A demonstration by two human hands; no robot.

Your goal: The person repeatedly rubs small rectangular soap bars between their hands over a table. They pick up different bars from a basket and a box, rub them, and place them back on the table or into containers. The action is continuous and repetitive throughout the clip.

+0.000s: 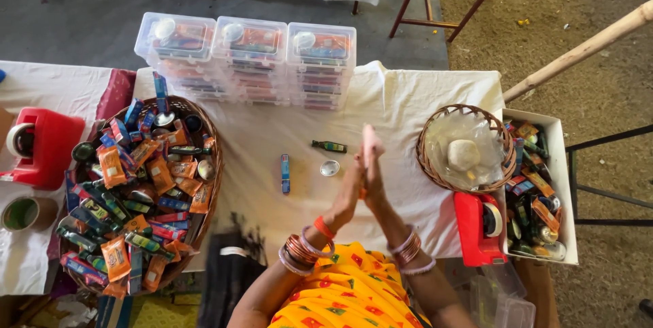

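Head view shows left hand (348, 188) and right hand (373, 173) pressed flat together around a pink packet (368, 139), its long axis toward twelve o'clock.

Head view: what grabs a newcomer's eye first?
The left hand and right hand, pressed palm to palm upright over the white cloth at centre. To the left, a big wicker basket heaped with orange and blue sachets. At the far edge, three stacks of clear plastic boxes; to the right, a smaller basket holding a plastic bag, with a red tape dispenser near it.
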